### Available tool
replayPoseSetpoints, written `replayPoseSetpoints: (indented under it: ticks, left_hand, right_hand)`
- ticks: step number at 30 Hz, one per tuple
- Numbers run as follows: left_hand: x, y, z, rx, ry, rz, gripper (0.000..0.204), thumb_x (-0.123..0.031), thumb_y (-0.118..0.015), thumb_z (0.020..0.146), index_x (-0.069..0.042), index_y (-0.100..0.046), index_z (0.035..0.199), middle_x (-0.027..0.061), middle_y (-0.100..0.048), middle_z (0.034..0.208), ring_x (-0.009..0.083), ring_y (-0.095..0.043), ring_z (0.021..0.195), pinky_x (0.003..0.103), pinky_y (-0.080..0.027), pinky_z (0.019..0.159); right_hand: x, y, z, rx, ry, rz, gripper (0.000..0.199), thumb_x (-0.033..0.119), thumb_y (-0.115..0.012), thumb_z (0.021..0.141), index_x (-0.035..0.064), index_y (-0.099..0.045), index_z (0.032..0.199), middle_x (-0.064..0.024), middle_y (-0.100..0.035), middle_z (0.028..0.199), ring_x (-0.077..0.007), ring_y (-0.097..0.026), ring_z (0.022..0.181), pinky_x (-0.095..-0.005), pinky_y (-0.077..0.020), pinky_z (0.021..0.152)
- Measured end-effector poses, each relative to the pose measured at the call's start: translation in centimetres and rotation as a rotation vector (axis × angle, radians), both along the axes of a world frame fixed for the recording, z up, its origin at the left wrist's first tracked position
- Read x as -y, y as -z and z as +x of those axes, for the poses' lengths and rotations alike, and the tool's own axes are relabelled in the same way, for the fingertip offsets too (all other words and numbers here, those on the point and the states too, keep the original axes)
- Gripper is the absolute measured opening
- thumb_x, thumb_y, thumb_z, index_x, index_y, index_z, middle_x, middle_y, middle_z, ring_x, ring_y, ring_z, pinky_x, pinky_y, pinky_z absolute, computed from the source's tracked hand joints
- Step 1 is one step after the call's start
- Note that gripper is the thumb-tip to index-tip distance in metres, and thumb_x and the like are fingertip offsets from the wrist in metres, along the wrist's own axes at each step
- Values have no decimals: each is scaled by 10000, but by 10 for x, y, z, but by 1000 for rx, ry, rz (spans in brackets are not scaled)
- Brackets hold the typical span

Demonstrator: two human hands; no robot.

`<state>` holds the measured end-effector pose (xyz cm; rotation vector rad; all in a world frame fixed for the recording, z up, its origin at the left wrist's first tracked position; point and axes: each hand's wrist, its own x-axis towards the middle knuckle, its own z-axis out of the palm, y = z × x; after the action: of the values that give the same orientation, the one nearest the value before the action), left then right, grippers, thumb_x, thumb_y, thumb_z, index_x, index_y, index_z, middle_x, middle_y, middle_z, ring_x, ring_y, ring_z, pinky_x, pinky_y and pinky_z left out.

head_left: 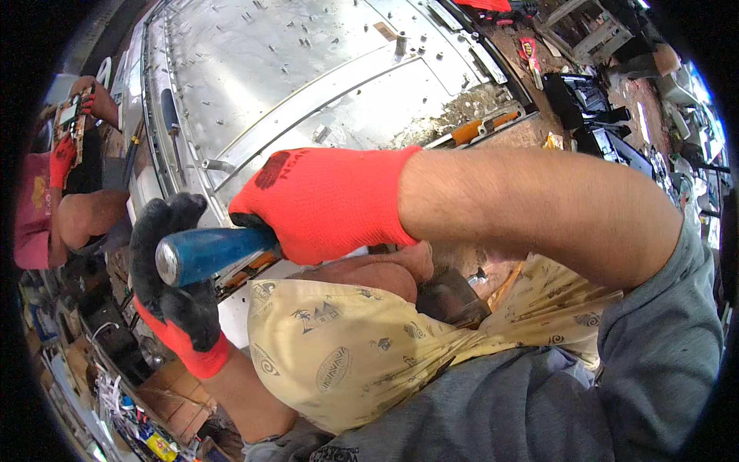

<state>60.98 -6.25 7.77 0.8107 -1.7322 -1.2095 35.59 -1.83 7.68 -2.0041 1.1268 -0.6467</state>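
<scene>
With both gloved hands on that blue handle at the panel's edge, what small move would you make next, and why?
Probably steady first: the right hand wraps the blue tool handle, the left hand cups its butt end, and the tip is hidden at the edge of the metal panel. I would press gently, watching for slip.

I wear red knit gloves on both hands, with black rubbery coating on palm and fingers. My right hand (323, 202) shows its red back, with a dark printed patch near the knuckles. My left hand (173, 269) shows its black palm and red cuff. My sleeves are grey; my shorts (339, 346) are pale yellow, printed with palms.
</scene>
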Motion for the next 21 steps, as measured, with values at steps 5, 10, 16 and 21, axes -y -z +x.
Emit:
replayPoseSetpoints:
  ticks: [5, 10, 16, 21]
  left_hand:
    - [-6, -34, -30, 179, 121, -44, 748, -252, -939, 683, 30, -627, 1302, 170, -723, 1157, 290, -696, 1105, 434, -534, 997]
    - [-10, -37, -35, 240, 202, -150, 619, -121, -909, 684, 13, -646, 1228, 161, -727, 1130, 281, -691, 1108, 434, -535, 992]
    - [-16, -30, -22, 309, 116, -202, 578, -144, -832, 751, -22, -616, 1273, 110, -688, 1202, 237, -664, 1102, 380, -511, 996]
    - [13, 0, -29, 6, 401, -76, 454, -275, -452, 1077, -31, -401, 1457, 90, -552, 1333, 223, -540, 1228, 362, -405, 1067]
  right_hand:
    - [-1, 5, -1, 15, 19, -70, 257, 104, -700, 755, 71, -697, 1009, -193, -722, 919, -397, -705, 940, -455, -554, 795]
    - [-5, -28, -14, -205, -58, -49, 272, 122, -677, 759, 53, -699, 1021, -205, -719, 925, -417, -698, 945, -467, -560, 792]
    - [3, -104, -24, -451, 23, -107, 309, 243, -733, 805, 73, -772, 1061, -209, -759, 1016, -377, -736, 956, -462, -581, 818]
    - [1, -122, 5, -531, -92, -297, 314, 241, -734, 807, 75, -760, 1072, -201, -754, 1008, -374, -734, 946, -456, -581, 811]
